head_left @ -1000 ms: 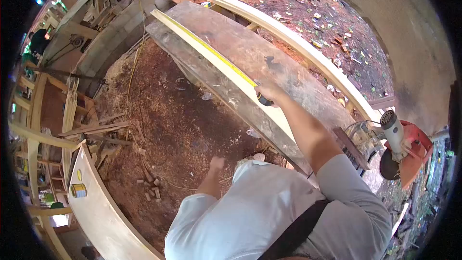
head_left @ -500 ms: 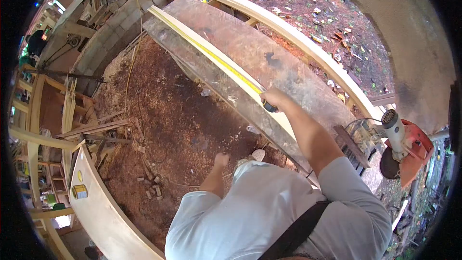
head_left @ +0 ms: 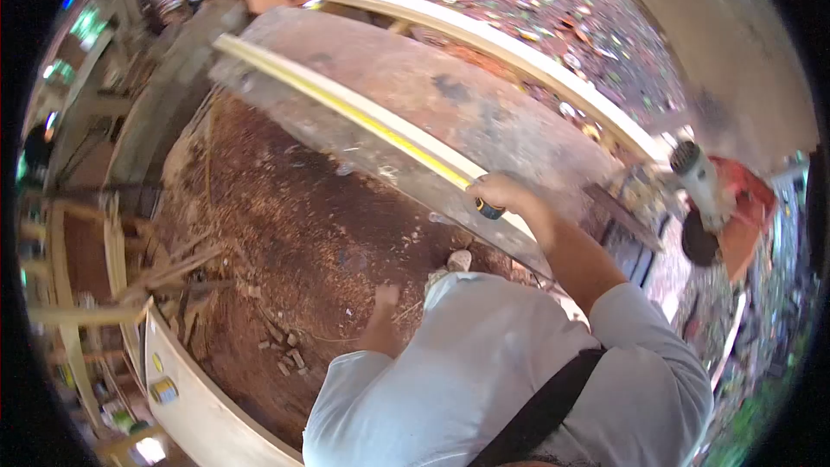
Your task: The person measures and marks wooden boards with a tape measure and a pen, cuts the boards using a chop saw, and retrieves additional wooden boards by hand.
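My right hand [head_left: 501, 194] grips a black and yellow tape measure [head_left: 489, 209] against a long, narrow pale wooden strip [head_left: 458, 159]. The yellow tape blade [head_left: 380, 128] is drawn out along the strip towards its far end. Under the strip lies a long, stained workbench top [head_left: 389, 78]. My left hand [head_left: 386, 296] hangs low over the sawdust-covered ground, away from the bench. Its fingers look curled in, and I see nothing in them, though the hand is small and a little blurred.
Another long pale board [head_left: 484, 35] runs behind the bench. A red and grey power tool [head_left: 735, 207] stands at the right. At lower left, a wide pale plank [head_left: 216, 415] carries a yellow can [head_left: 162, 391]. Wood offcuts [head_left: 294, 359] lie on the ground.
The view has swung, so the bench and strip sit further left and the picture is blurred. My right hand still holds the tape measure on the strip. My left hand remains low.
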`<state>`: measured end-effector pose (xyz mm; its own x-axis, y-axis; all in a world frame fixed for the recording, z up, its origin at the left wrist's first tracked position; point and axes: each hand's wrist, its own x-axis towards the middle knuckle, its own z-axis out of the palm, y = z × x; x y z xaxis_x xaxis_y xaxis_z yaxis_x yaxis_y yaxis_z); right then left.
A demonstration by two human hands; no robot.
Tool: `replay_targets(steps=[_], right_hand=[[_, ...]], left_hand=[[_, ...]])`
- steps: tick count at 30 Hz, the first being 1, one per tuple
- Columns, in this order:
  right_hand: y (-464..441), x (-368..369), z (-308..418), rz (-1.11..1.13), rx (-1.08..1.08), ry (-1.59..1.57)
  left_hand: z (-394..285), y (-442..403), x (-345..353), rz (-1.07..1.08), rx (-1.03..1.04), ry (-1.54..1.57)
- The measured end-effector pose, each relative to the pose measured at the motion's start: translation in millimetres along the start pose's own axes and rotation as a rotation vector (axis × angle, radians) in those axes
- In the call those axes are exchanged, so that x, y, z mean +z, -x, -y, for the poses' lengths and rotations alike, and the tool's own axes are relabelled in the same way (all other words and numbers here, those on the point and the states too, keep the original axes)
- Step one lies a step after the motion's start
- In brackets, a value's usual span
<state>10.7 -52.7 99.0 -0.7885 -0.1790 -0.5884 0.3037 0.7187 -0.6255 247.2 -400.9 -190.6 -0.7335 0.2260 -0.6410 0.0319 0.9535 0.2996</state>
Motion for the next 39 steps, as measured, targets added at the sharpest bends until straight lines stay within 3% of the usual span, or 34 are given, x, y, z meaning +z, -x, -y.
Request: replay_targets(steps=[2, 3, 5, 6, 8, 11, 12, 13, 14, 16, 17, 20, 21, 22, 26, 27, 29, 31, 33, 35, 39], right_hand=[[29.7, -3.6, -44.0, 0.02, -0.009, -0.017], [47.5, -4.5, -64.7, -0.022, 0.058, -0.069], [86.4, -7.9, -95.7, 0.075, -0.042, -0.164], [105.1, -12.6, -111.0, 0.029, 0.008, -0.214], [147.2, -18.9, -140.4, 0.143, -0.022, 0.087], [224.6, -28.5, -170.0, 0.116, 0.103, -0.068], [231.1, -12.2, -216.9, -0.064, -0.035, 0.07], [249.2, -8.6, -248.0, -0.077, -0.013, 0.05], [269.5, -5.4, -272.9, -0.089, 0.051, -0.075], [314.1, -16.5, -313.9, -0.019, 0.203, -0.306], [334.0, -17.1, -336.4, -0.164, 0.148, -0.095], [394.4, -42.4, -394.4, -0.22, 0.324, -0.119], [409.9, -40.8, -428.7, -0.33, 0.211, -0.04], [424.4, -50.1, -444.1, -0.29, 0.376, -0.057], [465.2, -71.8, -510.0, -0.38, 0.395, -0.096], [470.2, -77.8, -516.7, -0.415, 0.436, -0.091], [473.8, -82.7, -533.0, -0.436, 0.47, -0.081], [466.0, -86.4, -551.3, -0.452, 0.412, -0.065], [457.9, -91.5, -554.4, -0.394, 0.46, -0.001], [450.8, -98.6, -558.8, -0.348, 0.508, 0.067], [445.1, -110.9, -562.5, -0.121, 0.603, -0.06]], left_hand=[[0.0, -25.5, -21.7, -0.031, 0.107, -0.102], [26.4, -61.9, -2.9, -0.067, 0.051, 0.038], [19.7, -96.6, -4.4, -0.142, -0.136, 0.648], [-6.2, -92.1, -34.8, -0.173, -0.29, 1.117], [-30.8, -97.6, -69.7, -0.145, -0.277, 0.819], [-71.6, -108.0, -89.9, -0.116, -0.196, 0.509], [-88.5, -102.4, -97.2, -0.079, -0.242, 0.688], [-113.3, -94.2, -103.4, -0.042, -0.291, 0.869], [-131.0, -89.2, -96.5, -0.068, -0.276, 0.837], [-164.8, -87.2, -86.2, 0.013, -0.126, 0.579], [-179.4, -88.7, -78.9, 0.075, 0.013, 0.344], [-232.3, -96.9, -60.4, 0.195, 0.505, -0.238], [-249.5, -94.5, -54.4, 0.224, 0.567, -0.266], [-266.6, -93.2, -50.4, 0.252, 0.611, -0.265], [-362.5, -45.0, -63.0, 0.402, 0.721, -0.208], [-401.6, -15.9, -84.5, 0.393, 0.721, -0.208], [-469.0, 37.6, -120.0, 0.599, 0.517, -0.092], [-485.0, 38.2, -106.8, 0.43, 0.623, 0.356], [-509.6, 24.9, -101.2, 0.051, 0.549, 0.322], [-535.5, 25.7, -105.9, -0.303, 0.995, 0.135], [-538.2, 3.3, -91.3, -0.341, 1.009, -0.186]])
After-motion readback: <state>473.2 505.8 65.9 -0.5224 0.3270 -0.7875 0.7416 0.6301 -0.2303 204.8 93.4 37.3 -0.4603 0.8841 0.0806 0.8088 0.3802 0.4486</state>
